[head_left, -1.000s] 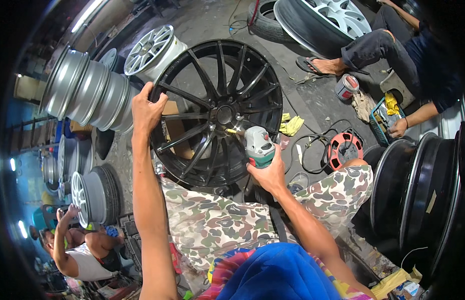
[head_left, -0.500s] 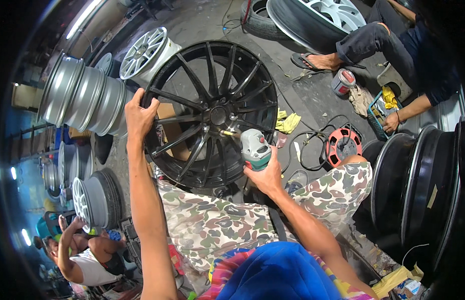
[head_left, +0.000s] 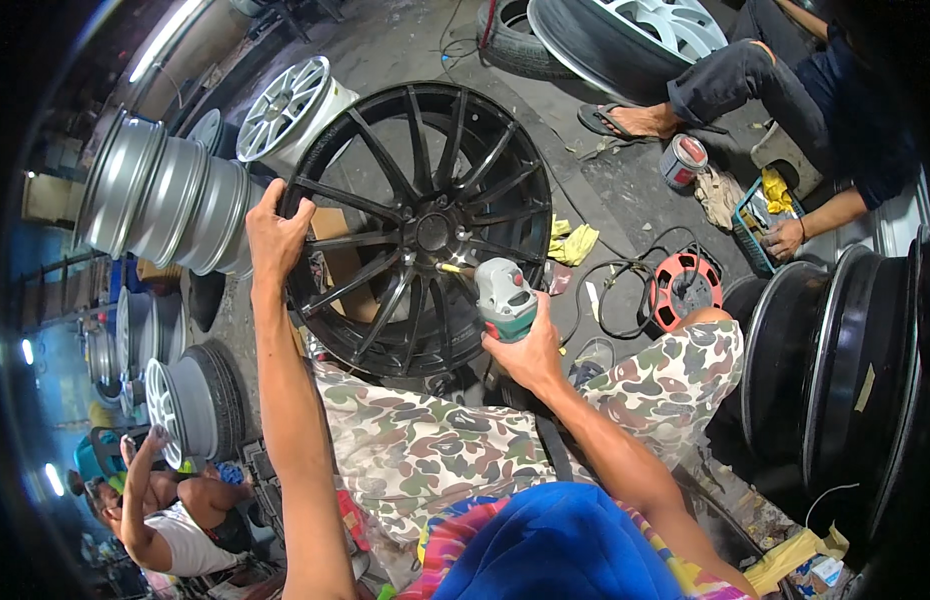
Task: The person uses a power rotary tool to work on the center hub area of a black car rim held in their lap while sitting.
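A black multi-spoke alloy wheel rim stands tilted in front of my legs. My left hand is closed over its left edge, thumb on the near side and fingers around the lip. In my right hand is a grey and green die grinder, fingers wrapped around its body. Its thin yellowish tip points left, to the spoke roots just below the hub; whether it touches the metal I cannot tell. Behind the spokes a piece of brown cardboard shows through.
Silver rims are stacked at left, with a white rim beyond. Black rims stand at right. A red cable reel with loose cord lies near my knee. One co-worker's hand is at a teal basket; another person sits lower left.
The view has shifted very slightly. My right hand and the die grinder have moved a little to the left; my left hand keeps its hold on the wheel rim.
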